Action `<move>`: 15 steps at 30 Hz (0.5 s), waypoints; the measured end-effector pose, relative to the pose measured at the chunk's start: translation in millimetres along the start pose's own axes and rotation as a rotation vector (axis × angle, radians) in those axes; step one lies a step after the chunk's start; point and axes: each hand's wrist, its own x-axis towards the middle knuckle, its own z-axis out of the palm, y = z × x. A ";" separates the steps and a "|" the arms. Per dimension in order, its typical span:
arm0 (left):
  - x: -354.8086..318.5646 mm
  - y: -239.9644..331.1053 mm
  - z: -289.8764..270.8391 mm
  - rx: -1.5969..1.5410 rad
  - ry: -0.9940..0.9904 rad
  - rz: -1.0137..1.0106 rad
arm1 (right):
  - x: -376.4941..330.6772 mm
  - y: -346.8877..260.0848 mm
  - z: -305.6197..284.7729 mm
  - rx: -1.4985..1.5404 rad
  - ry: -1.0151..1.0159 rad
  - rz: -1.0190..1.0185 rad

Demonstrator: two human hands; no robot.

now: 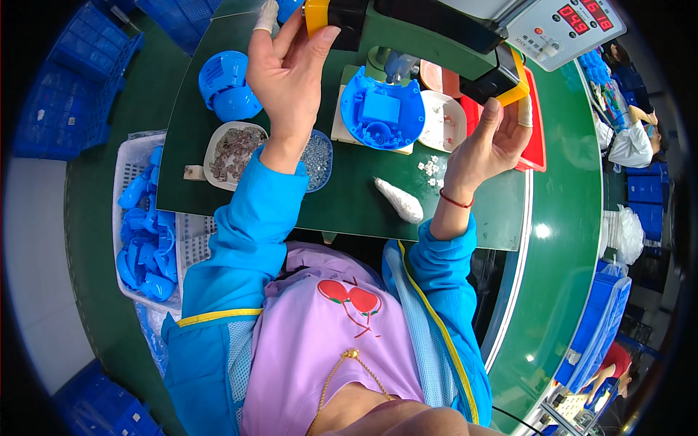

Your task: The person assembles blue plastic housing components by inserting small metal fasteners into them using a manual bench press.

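Note:
Both my hands are raised to the machine at the top. My left hand [289,76] has its thumb and curled fingers around the edge of a yellow-and-black button box [342,22]; a white cot covers one fingertip. On the matching yellow-and-black button box [502,76] to the right, my right hand [488,145] rests with thumb below and fingers at the side, one in a white cot. Button faces are hidden. Between the hands, a blue plastic housing [382,109], open side up, sits on a pale block under the machine's metal head [398,65].
Nearby are a dish of brownish metal parts [234,149], a blue bowl of small clear parts [318,161], white pieces [431,171], a white wrapped cone [398,200] and a red tray [536,131]. A crate of blue shells [149,240] stands left; a control box [567,29] hangs upper right.

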 end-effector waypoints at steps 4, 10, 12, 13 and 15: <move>1.4 6.5 0.7 0.091 -0.006 -0.022 | 1.2 0.7 -1.3 -0.043 0.012 -0.005; 3.0 5.0 0.7 0.041 -0.042 0.002 | 4.7 0.7 -3.7 -0.028 -0.013 -0.065; -5.3 2.5 -6.7 0.033 -0.050 -0.004 | 0.8 -0.1 -11.6 -0.008 -0.014 -0.079; -8.3 -1.7 -12.6 0.027 -0.051 -0.002 | -6.1 5.9 -19.4 -0.127 -0.021 -0.065; -26.1 -33.0 -37.7 0.146 -0.148 -0.317 | -21.6 11.0 -31.1 -0.145 -0.174 0.262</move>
